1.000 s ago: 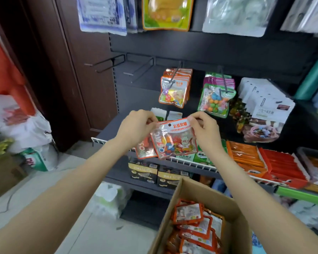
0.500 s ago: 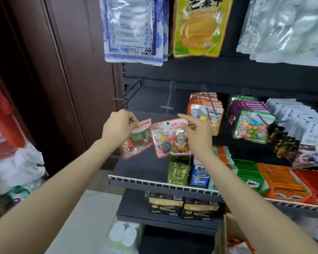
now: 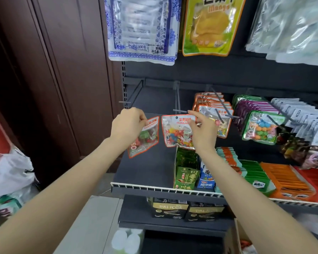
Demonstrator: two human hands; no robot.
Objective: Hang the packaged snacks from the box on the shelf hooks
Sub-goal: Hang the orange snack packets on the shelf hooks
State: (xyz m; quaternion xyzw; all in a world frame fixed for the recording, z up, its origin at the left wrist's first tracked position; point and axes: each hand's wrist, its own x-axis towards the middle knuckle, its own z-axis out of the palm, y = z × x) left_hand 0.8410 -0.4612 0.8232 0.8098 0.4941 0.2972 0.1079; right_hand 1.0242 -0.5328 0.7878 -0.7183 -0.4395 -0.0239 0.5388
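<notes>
Snack packs: one per hand, pinched at top edge. L hand (image 3: pixel 126 125) holds red-trim pack (image 3: pixel 145 137); R hand (image 3: pixel 203 132) holds color-beans pack (image 3: pixel 176 132) just under empty hook (image 3: pixel 180 110), 12 o'clock. Line up hole w/ hook tip, slide back level. Dark shelf (image 3: pixel 145 167) below; box (image 3: pixel 233 239) at 5 o'clock; brown door (image 3: pixel 62 70) at 9.

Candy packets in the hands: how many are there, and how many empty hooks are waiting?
Red-edged candy packets held: 2, one in the left hand, one in the right hand.
Empty hooks: 2, one on the left, one beside it.
Total: 4
</notes>
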